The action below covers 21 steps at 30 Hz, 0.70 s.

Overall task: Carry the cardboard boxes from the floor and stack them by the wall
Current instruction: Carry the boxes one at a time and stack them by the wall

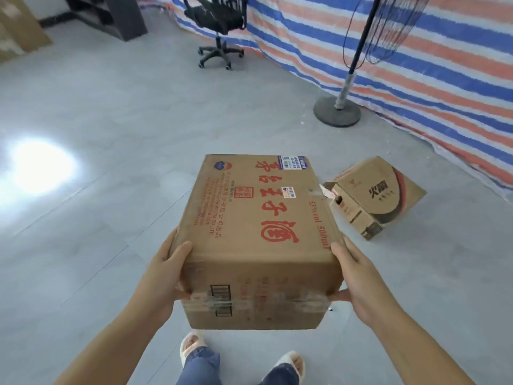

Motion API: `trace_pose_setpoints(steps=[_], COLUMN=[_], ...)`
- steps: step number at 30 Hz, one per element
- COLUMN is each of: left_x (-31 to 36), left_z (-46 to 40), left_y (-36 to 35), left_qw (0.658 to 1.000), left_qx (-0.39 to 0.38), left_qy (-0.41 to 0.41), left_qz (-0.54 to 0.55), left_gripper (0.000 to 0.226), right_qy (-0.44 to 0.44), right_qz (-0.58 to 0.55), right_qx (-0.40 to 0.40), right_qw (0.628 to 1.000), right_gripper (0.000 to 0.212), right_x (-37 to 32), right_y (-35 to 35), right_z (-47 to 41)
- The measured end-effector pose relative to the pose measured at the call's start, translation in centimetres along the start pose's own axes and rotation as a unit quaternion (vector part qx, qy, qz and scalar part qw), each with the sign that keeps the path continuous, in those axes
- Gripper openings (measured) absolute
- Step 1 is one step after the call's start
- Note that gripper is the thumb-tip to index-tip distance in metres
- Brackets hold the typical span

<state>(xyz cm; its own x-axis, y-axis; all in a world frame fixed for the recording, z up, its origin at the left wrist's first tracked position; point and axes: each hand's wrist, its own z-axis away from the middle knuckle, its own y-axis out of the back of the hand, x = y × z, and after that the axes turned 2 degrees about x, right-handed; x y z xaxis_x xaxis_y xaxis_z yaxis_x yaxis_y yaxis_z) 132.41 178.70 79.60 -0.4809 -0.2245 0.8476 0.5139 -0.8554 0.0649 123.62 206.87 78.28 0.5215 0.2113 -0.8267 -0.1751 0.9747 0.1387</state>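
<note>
Feet: we're standing on the grey floor [83, 218] in slippers, the load above them.
Hands: left hand [163, 273] and right hand [358, 276] clamp opposite sides of the printed box [258, 234], held off the floor.
Carry: we keep it level, close in.
Ahead: second box [374, 195] lies tilted on the floor; we steer past the fan stand [337, 111] and office chair [219, 26].
</note>
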Motion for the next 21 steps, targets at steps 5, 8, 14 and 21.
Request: trace_pose_setpoints(steps=[5,8,14,21], left_x=[0.2,0.7,2.9,5.5], left_z=[-0.7,-1.1,-2.6,-5.5], left_y=[9.6,16.1,29.4,39.8], left_qw=[0.997,0.994,0.983,0.963], left_qx=[0.065,0.09,0.16,0.231], left_qy=[0.026,0.022,-0.003,-0.034], left_qz=[0.038,0.051,0.086,0.132], left_gripper=[0.029,0.031,0.033,0.031], right_qy=[0.009,0.019,0.048,0.084], right_qz=[0.039,0.055,0.075,0.103], right_qx=[-0.049,-0.077,-0.149,-0.225], right_qw=[0.998,0.995,0.985,0.965], right_gripper=[0.025,0.026,0.03,0.031], right_x=[-2.2,-3.4,-6.6,-12.2], right_y=[-9.7,-16.7,-31.5,-43.7], right_z=[0.0,0.2,0.9,0.0])
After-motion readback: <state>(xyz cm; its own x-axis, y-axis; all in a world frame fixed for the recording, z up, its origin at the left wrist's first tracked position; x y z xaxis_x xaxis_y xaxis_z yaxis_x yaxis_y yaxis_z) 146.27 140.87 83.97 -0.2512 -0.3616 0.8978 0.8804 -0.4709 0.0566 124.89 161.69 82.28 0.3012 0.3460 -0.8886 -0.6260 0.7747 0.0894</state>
